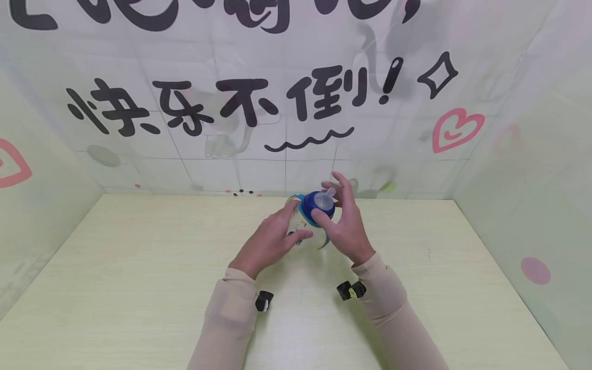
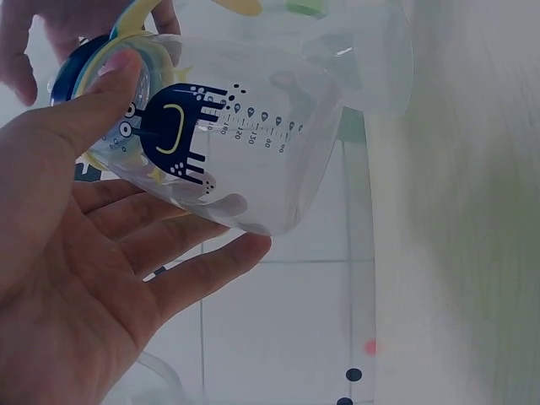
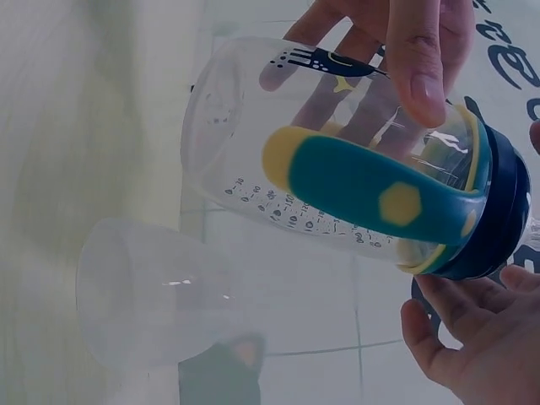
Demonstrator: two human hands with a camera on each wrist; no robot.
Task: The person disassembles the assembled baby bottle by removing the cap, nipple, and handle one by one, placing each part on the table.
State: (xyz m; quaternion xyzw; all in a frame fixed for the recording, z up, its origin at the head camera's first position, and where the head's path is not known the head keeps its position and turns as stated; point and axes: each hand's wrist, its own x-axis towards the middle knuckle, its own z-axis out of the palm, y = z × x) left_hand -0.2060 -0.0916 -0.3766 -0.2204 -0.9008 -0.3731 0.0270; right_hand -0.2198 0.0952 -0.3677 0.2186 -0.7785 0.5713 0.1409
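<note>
Over the table, near the back wall, the bottle is gripped between the left hand's thumb and fingers, while the right hand's fingers are loosely spread about the blue collar, not closed round it. Any twist or push at the collar could turn the smooth, clear body within that single grip, and a resulting slip could knock the clear cup nearby.

Counted one teat, one bottle; at its nine o'clock, one left hand, at three, one right hand: two! In right wrist view, spotted one cup at eight!
</note>
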